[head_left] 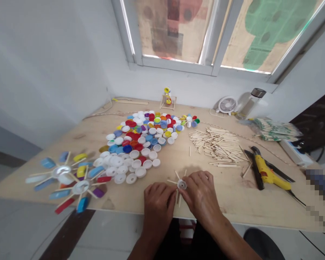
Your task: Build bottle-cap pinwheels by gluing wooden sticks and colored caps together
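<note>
Near the front edge of the table, a clear white bottle cap (pixel 182 184) has several short wooden sticks (pixel 176 174) pointing outward from it like spokes. My right hand (pixel 203 196) is closed around the cap's right side, thumb and fingers at its rim. My left hand (pixel 159 202) sits just left of it with curled fingers, fingertips pinched close to the cap and its sticks. What the left fingers grip is hidden. Farther left lie two finished-looking wheels, one (pixel 81 187) overlapping the other (pixel 61 172), made of caps, sticks and coloured caps at the tips.
A large heap of coloured bottle caps (pixel 135 144) spreads over the table's middle. Right of it are a wooden stick pile (pixel 222 144), a yellow glue gun (pixel 268 171) with a cable, and black-handled pliers (pixel 256 173). A small fan (pixel 227 104) and a bottle (pixel 251 103) stand behind.
</note>
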### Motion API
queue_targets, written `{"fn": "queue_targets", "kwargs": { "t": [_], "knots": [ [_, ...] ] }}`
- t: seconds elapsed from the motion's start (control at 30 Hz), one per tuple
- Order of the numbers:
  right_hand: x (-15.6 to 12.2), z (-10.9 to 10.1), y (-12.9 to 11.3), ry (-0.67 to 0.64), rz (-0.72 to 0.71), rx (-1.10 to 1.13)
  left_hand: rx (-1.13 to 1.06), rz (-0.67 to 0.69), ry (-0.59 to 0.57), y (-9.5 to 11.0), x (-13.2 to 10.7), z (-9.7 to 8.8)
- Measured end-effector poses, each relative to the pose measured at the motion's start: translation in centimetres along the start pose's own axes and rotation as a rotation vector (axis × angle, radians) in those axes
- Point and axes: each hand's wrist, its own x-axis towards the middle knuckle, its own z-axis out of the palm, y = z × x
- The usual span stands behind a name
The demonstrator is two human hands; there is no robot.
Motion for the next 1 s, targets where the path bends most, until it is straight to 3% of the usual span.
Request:
{"fn": "queue_targets", "kwargs": {
  "t": [0.6,0.7,0.77,0.87,0.93,1.0],
  "knots": [
    [0.1,-0.1,0.2,-0.016,-0.022,0.005,0.002,-0.002,0.005,0.3,0.1,-0.3],
    [-0.1,-0.2,0.2,0.036,-0.004,0.075,-0.050,-0.022,0.028,0.4,-0.4,-0.4],
    [-0.3,-0.5,0.4,0.105,-0.004,0.155,-0.156,-0.099,0.108,0.3,-0.9,-0.7],
    [-0.6,-1.2,0.5,0.170,0.024,0.276,-0.419,-0.346,0.209,0.4,-1.5,-1.5],
    [-0.9,-1.8,0.4,0.162,0.060,0.368,-0.642,-0.520,0.148,0.6,-1.4,-2.2],
    [-1.1,-2.3,0.0,0.135,0.081,0.457,-0.891,-0.650,0.012,1.0,-0.9,-2.8]
  ]
}}
